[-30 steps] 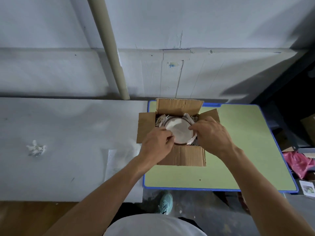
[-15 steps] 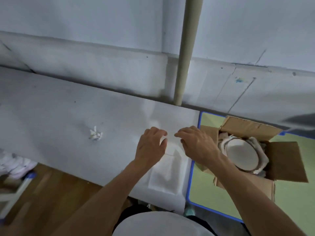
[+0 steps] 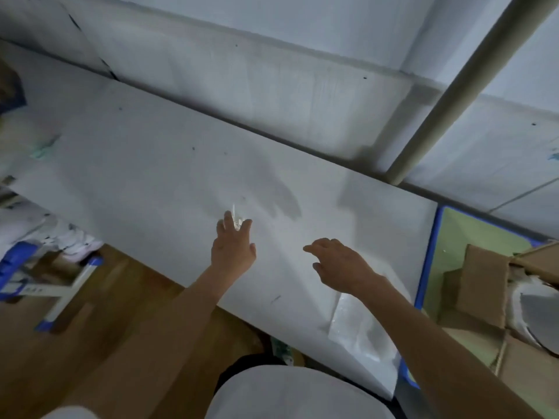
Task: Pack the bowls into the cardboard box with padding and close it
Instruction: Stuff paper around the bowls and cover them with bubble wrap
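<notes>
The open cardboard box sits at the far right edge on the green table, with a white bowl inside it wrapped in paper. A small crumpled white paper wad lies on the white tabletop. My left hand is stretched over it with fingers spread, fingertips at the wad. My right hand hovers to the right above the tabletop, fingers loosely apart and holding nothing. A sheet of clear bubble wrap lies flat near the table's front edge under my right forearm.
The white tabletop runs along a grey wall, and a beige pipe stands at its back right. The green table with a blue rim adjoins on the right. Wooden floor and a blue-and-white stool are at the left.
My view has swung left, away from the box. Both hands left the box and moved left across the white tabletop; my left hand now reaches the crumpled paper wad.
</notes>
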Demonstrator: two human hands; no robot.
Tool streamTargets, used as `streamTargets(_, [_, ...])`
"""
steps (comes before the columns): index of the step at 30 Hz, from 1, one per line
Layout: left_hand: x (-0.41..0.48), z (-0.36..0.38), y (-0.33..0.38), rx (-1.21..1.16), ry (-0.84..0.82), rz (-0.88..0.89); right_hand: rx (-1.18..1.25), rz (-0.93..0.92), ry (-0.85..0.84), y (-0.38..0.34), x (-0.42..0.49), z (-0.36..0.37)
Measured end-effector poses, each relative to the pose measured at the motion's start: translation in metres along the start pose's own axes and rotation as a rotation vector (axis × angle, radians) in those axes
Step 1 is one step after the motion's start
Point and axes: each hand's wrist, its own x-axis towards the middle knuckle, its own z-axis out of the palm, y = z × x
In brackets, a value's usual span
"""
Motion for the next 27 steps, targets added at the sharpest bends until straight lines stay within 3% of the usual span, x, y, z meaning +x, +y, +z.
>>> streamTargets(6, [0.041,0.016,-0.015,0.041,-0.093,-0.007,0.003,0.116,-0.063,0.009,-0.001,0.008])
streamTargets(10, [0.040,0.029,-0.009,0.042,-0.066,0.118,0.038,0.172,-0.047,0.015,-0.004,0.013])
streamTargets(17, [0.024,0.033,0.043,-0.235,-0.141,0.309,0.128,0.231,-0.008,0.019,-0.015,0.017])
streamTargets(27, [-0.010,-0.006,0.154,-0.447,-0.264,0.581,0.292,0.287,0.337,0.038,-0.069,0.002])
